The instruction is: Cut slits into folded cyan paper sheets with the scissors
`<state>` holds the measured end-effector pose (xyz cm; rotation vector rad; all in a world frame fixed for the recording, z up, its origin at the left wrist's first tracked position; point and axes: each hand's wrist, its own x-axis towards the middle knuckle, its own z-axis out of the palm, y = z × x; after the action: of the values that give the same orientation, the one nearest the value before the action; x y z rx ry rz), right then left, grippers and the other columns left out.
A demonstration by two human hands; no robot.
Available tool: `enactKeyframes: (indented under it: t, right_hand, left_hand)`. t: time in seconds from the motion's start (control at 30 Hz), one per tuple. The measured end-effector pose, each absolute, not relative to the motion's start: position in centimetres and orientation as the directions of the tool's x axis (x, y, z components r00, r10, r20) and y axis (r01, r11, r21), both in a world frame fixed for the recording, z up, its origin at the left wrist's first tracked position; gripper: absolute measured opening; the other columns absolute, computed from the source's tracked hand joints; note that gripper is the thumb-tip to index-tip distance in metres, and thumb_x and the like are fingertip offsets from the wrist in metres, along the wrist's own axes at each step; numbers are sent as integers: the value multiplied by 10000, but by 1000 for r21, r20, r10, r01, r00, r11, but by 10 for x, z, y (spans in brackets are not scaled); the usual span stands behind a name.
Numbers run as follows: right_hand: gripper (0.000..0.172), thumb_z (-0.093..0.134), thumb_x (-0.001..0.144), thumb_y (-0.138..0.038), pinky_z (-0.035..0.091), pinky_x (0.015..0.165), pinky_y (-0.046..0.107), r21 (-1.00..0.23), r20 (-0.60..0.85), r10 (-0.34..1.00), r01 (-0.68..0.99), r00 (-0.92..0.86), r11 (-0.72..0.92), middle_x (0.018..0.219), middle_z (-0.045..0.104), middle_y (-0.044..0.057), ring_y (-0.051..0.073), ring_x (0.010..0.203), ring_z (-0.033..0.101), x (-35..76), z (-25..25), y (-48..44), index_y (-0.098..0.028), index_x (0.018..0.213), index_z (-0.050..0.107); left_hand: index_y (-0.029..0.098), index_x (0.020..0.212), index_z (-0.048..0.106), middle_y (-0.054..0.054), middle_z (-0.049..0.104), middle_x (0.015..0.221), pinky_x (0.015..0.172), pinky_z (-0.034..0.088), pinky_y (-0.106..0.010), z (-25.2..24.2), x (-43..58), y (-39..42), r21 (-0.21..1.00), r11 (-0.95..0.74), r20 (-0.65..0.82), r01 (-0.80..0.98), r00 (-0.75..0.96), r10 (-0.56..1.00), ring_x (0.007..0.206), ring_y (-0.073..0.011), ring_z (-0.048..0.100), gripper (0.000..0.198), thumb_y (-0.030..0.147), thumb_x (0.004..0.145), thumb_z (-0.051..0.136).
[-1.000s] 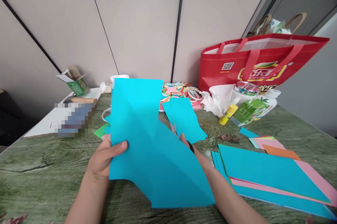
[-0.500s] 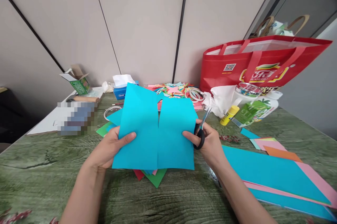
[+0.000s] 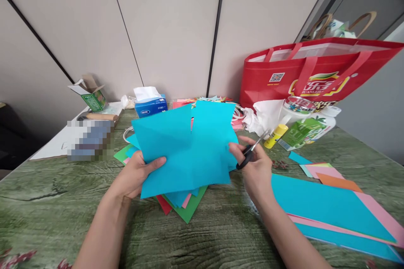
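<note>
A sheet of blue paper hangs tilted in front of me, with a slit running down from its top edge near the middle. My left hand grips its left side, thumb on top. Just off the sheet's right edge is my right hand, closed around black-handled scissors. Their metal blades point up and to the right, toward a yellow glue stick. Beneath the sheet, a stack of coloured paper lies on the table, with a green sheet sticking out at the front.
Blue sheets and pink and orange paper lie at the right on the wood-patterned table. Farther back stand a red bag, a green carton, crumpled tissue, a blue tissue box and an opened small box.
My right hand has let go of the sheet's right side and moved slightly right with the scissors. The sheet has tilted, its right side rising, while my left hand keeps hold.
</note>
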<state>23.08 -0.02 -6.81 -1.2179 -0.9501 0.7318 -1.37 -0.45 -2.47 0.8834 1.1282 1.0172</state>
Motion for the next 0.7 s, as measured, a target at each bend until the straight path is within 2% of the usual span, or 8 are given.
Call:
enactKeyframes:
  t: [0.07, 0.13, 0.2, 0.3, 0.37, 0.43, 0.5, 0.7]
  right_hand:
    - [353, 643, 694, -275, 443, 696, 315, -934, 342, 782, 94, 521, 346, 812, 615, 35, 166, 753, 579, 227, -62, -7, -189, 1008, 507]
    - [345, 628, 715, -261, 458, 675, 309, -920, 371, 824, 49, 428, 389, 748, 619, 14, 150, 686, 588, 220, -56, -15, -205, 1026, 489]
    - [347, 608, 734, -290, 477, 575, 295, -961, 231, 973, -147, 31, 233, 667, 635, 2, 139, 565, 590, 211, -54, -23, -215, 1039, 460]
    - [320, 616, 714, -350, 484, 500, 283, -965, -15, 881, -224, -473, -137, 721, 658, 45, 151, 557, 603, 199, -62, -29, -185, 963, 501]
    - [264, 624, 705, -353, 480, 487, 263, -962, -66, 940, -227, -334, -149, 708, 647, 32, 139, 557, 590, 196, -69, -27, -180, 878, 527]
    - [240, 646, 692, -320, 482, 500, 258, -978, -4, 999, -207, -40, -12, 725, 638, 15, 133, 572, 579, 197, -73, -23, -194, 858, 527]
    - [218, 651, 691, -294, 492, 528, 270, -978, 78, 994, -187, 71, 90, 784, 646, 28, 150, 633, 591, 199, -73, -21, -201, 842, 524]
    - [209, 605, 740, -284, 508, 526, 266, -959, 87, 939, -284, -333, -12, 1011, 603, 66, 152, 716, 585, 192, -73, -26, -209, 906, 503]
  left_hand:
    - [230, 1227, 431, -96, 523, 1240, 800, 502, -477, -26, -13, -2, 945, 279, -269, -172, 81, 960, 1059, -343, 513, 710, 286, 581, 721]
    - [240, 1219, 439, -91, 512, 1251, 770, 520, -468, -27, -13, 0, 951, 263, -255, -160, 70, 965, 1063, -346, 510, 702, 291, 578, 721]
    - [238, 1184, 475, -88, 528, 1236, 735, 534, -461, -29, -14, 1, 953, 262, -253, -155, 76, 964, 1042, -348, 527, 656, 296, 578, 720]
    - [186, 1066, 562, -107, 599, 1145, 709, 541, -456, -32, -15, 3, 944, 311, -308, -110, 45, 950, 976, -352, 569, 542, 309, 564, 726]
    - [176, 1007, 591, -104, 632, 1093, 710, 540, -449, -32, -15, 2, 944, 322, -322, -75, 15, 947, 955, -347, 582, 499, 314, 549, 733]
    - [199, 1020, 590, -85, 634, 1095, 724, 537, -434, -31, -15, 1, 952, 299, -298, -65, 16, 954, 963, -333, 582, 509, 312, 546, 735]
    - [225, 1060, 575, -71, 621, 1119, 727, 537, -421, -29, -13, -1, 958, 278, -275, -69, 49, 960, 962, -318, 586, 541, 311, 550, 732]
    - [202, 947, 625, -62, 694, 962, 672, 540, -422, -27, -12, -2, 941, 334, -338, 55, 82, 938, 858, -313, 630, 399, 350, 584, 699]
